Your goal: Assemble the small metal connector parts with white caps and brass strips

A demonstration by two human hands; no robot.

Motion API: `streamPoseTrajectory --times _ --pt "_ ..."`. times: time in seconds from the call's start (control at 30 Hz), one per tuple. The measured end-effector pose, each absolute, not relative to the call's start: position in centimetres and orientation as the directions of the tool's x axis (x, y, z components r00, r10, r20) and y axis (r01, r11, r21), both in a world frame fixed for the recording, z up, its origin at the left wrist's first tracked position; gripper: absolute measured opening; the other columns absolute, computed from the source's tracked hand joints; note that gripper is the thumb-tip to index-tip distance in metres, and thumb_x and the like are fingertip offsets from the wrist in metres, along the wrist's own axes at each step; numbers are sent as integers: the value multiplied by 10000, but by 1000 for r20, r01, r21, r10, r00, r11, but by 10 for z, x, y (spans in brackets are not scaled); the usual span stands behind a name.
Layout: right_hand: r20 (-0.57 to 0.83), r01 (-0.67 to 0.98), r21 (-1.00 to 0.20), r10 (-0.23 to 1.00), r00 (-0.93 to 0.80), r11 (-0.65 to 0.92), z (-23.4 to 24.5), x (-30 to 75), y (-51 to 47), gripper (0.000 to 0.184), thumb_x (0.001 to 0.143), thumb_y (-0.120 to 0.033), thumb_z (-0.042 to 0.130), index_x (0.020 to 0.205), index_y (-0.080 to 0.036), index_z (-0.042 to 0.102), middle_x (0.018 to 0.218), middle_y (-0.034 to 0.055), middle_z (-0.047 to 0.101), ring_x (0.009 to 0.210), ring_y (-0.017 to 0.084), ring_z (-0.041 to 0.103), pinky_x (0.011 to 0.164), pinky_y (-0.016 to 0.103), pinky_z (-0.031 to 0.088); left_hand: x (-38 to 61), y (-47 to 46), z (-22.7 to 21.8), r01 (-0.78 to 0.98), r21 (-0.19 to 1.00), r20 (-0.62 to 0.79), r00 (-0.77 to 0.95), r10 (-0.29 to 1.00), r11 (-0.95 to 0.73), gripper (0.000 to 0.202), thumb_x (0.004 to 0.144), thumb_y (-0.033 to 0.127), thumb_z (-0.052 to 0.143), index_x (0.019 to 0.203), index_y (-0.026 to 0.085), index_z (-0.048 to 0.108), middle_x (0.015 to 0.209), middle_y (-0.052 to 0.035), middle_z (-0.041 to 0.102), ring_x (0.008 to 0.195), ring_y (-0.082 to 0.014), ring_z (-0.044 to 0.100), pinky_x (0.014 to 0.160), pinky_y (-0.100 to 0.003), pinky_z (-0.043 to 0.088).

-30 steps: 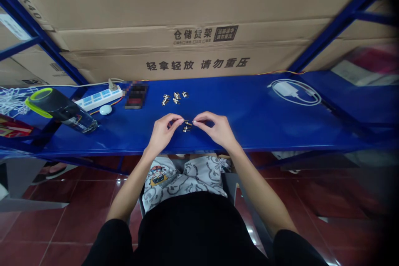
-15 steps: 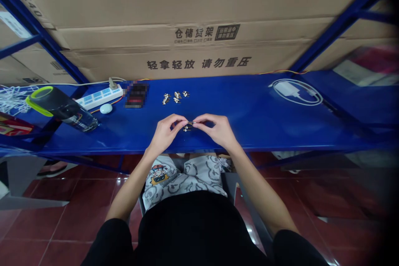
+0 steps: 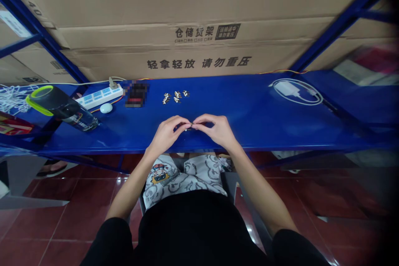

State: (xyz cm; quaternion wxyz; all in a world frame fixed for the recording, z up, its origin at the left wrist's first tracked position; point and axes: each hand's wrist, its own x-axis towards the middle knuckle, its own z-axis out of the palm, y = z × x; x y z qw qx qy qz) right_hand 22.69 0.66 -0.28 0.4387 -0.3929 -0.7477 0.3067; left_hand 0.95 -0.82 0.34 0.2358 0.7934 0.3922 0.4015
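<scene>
Over the front of the blue tabletop, my left hand (image 3: 168,131) and my right hand (image 3: 215,129) meet fingertip to fingertip. Both are closed in a pinch on a small dark piece (image 3: 192,124), mostly hidden by the fingers; its kind is too small to tell. Just below the fingertips lies a tiny white piece with a thin stem (image 3: 186,129), partly covered by my left hand. Farther back rest several small white pieces with brownish prongs (image 3: 177,94), in loose clusters.
On the left are a dark bottle with a lime-green strap (image 3: 65,108), a white power strip (image 3: 99,96), a pale rounded object (image 3: 106,108) and a blurred-out dark item (image 3: 136,93). A white charger with coiled cable (image 3: 289,89) lies right. Cardboard (image 3: 199,4) stands behind.
My left hand has shifted slightly right, so the fingertips of both hands are closer together. The small dark piece between them is more covered now.
</scene>
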Motion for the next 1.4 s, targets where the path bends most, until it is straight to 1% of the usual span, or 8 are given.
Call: streamPoseTrajectory --times 0.17,0.33,0.43,0.6,0.77,1.0,1.17,1.4 --pt "415 361 -785 860 -298 504 -1 227 7 137 876 -375 748 912 -247 780 914 19 799 830 206 739 791 337 576 9 -8 1 446 659 477 374 795 -605 138 1009 343 629 1033 251 729 1010 -16 768 912 -171 692 839 -293 540" --pt "426 396 -765 860 -280 508 -1 227 6 135 877 -371 740 909 -248 783 913 22 800 840 213 740 790 340 574 10 -8 2 386 726 439 377 815 -569 139 979 359 677 1049 256 739 1044 -3 786 945 -171 739 869 -286 566" --pt "445 395 -754 851 -281 525 -2 227 7 134 879 -368 740 908 -244 782 907 22 798 828 209 737 781 336 568 11 -9 1 361 729 460 370 807 -581 127 971 343 690 1037 252 748 1061 -3 791 978 -174 750 908 -294 573" --pt "456 397 -737 837 -303 546 -2 227 6 122 892 -349 723 920 -244 780 897 18 793 801 198 725 763 329 559 11 -9 -2 404 698 491 332 806 -592 165 983 385 667 1017 257 765 1026 -13 797 939 -188 757 871 -320 590" --pt "492 380 -711 804 -333 592 1 227 5 150 923 -336 684 994 -257 789 969 22 794 823 195 723 791 345 561 11 -10 -1 431 677 515 301 803 -596 184 966 410 688 976 247 773 975 -21 799 893 -188 753 832 -316 592" --pt "541 357 -691 777 -321 628 3 227 3 143 940 -312 671 995 -278 798 997 28 794 900 213 736 844 376 569 11 -11 0 435 646 540 320 779 -627 138 963 360 701 974 240 769 960 -16 796 862 -174 736 797 -305 569" --pt "562 368 -667 762 -321 648 -1 226 4 149 948 -321 663 995 -291 801 995 25 793 919 218 733 864 397 579 10 -11 -1 444 640 532 333 779 -627 162 954 393 708 949 242 767 944 -18 794 858 -181 734 806 -316 562" --pt "570 356 -658 748 -339 663 1 227 3 168 953 -303 660 1032 -281 807 1019 31 794 930 212 734 870 381 578 8 -10 -4 456 653 514 322 795 -606 115 940 344 733 977 243 775 939 -10 783 812 -160 703 770 -289 546"
